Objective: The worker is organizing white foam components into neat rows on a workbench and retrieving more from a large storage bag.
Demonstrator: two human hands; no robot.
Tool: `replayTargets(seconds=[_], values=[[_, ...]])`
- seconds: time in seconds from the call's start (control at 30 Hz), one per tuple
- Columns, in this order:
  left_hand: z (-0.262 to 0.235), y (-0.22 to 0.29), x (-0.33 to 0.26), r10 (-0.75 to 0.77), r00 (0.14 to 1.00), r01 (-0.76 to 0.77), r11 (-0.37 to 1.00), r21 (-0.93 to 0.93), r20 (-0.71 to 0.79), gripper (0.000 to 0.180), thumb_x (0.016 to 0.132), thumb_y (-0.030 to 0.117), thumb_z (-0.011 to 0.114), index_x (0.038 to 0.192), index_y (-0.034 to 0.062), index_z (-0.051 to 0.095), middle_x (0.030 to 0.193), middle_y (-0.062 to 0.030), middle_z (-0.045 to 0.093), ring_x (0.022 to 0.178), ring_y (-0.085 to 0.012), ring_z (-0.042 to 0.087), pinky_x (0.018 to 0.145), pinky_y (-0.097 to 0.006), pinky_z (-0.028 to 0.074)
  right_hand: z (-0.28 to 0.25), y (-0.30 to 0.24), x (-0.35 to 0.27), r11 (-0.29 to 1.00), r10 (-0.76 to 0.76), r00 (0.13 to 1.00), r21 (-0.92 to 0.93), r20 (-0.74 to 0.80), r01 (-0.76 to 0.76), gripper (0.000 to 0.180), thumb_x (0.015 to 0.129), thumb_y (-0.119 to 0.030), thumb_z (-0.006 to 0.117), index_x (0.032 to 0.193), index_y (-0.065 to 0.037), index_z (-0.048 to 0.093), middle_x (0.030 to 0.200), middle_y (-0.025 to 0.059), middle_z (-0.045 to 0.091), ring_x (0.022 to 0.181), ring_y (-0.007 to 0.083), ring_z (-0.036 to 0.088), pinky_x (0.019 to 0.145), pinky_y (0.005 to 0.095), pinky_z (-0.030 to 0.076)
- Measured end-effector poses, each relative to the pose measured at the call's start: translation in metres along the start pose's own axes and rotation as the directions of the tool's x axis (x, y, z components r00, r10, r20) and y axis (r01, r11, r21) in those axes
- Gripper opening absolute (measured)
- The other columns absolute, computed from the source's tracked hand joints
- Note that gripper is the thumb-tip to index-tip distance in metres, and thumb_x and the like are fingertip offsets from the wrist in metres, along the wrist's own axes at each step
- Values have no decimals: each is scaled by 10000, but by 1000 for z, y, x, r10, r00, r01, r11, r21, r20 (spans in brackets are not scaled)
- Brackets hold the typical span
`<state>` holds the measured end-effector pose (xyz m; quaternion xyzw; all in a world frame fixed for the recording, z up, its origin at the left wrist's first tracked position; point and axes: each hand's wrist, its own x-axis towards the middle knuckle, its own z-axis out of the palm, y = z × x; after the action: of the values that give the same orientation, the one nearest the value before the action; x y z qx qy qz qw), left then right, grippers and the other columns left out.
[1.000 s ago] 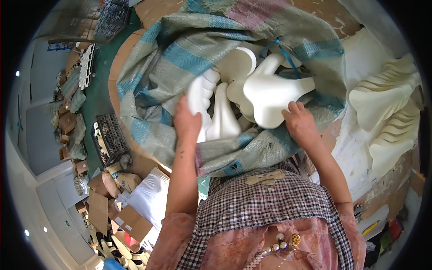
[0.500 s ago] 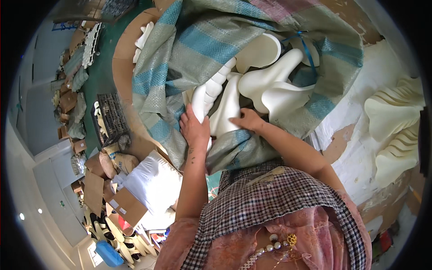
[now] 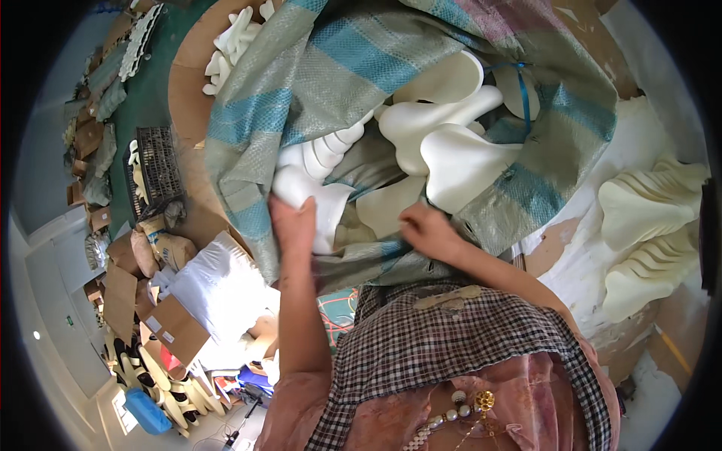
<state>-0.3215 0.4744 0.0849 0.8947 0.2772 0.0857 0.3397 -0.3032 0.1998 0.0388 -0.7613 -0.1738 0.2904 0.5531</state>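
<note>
At the mouth of the striped woven sack [image 3: 353, 83], white foam moulded pieces are being handled.
The left hand [image 3: 295, 222] is closed around the stack of foam pieces [image 3: 320, 169] at 9 o'clock of the opening; the right hand [image 3: 429, 229], fingers curled, is pressed on the sack rim at 6 o'clock beside a flat foam piece [image 3: 385, 207]. Larger foam shapes [image 3: 451, 143] lie at 12 o'clock inside. Judged step: loading or unloading, direction undetermined. A firm grip on the stack would be needed while the rim is held down.

- left hand [image 3: 295, 219] raised at the end of a straight, bare forearm, fingers pressed forward
- right hand [image 3: 427, 231] reaching inward, palm down; its forearm bare, angled across
</note>
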Motion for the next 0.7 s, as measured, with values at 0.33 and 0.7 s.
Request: replayTargets(seconds=[0.33,0.7], values=[[-61,70,-28,87,920,231,669,-707,382,699,689,20,730,1302,-12,395,1132,-107,562,1035,-207,547,888,-320,450,-196,12,0,448,117,920,-807,-374,-385,377,683,-101,695,1043,-92,583,1059,87,577,1095,249,500,995,451,348],[-49,221,-45,637,635,-428,761,-488,437,462,640,114,756,1042,-24,574,1006,-139,610,961,-258,580,854,-336,452,-178,-155,11,241,-373,927,-968,-31,65,332,652,-47,667,972,-93,591,903,35,590,913,222,555,940,423,392]])
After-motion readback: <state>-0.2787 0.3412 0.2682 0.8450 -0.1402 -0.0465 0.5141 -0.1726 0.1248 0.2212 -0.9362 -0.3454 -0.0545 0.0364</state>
